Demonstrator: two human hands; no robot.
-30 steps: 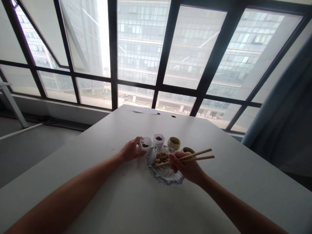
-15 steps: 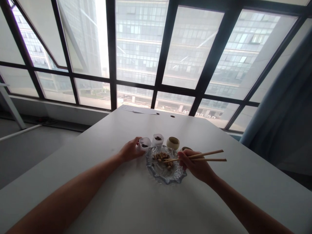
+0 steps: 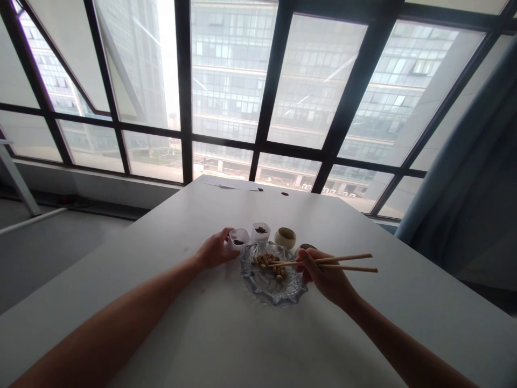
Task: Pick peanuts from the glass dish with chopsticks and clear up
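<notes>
My left hand (image 3: 217, 249) is closed around the side of a small white cup (image 3: 239, 238) with dark bits at its bottom. My right hand (image 3: 325, 274) grips a pair of wooden chopsticks (image 3: 343, 258), whose tips reach into a clear glass bowl (image 3: 274, 297) with a scalloped rim. Light brown nuts or beans (image 3: 278, 271) lie in that bowl, mixed with some darker pieces; whether the tips pinch one I cannot tell. Behind the bowl stands a second white cup (image 3: 260, 231) with dark bits. Beside it is a round beige cup (image 3: 285, 237); another beige cup (image 3: 306, 248) is partly hidden by my right hand.
The cups and bowl stand on a white table (image 3: 194, 328). Papers (image 3: 230, 184) lie at its far end, near two dark round holes. Large windows rise behind, and a blue-grey curtain (image 3: 460, 145) hangs on the right.
My right hand has moved to the right with the chopsticks, and their tips have shifted from the bowl's near left towards the nuts. My left hand has stayed on the white cup.
</notes>
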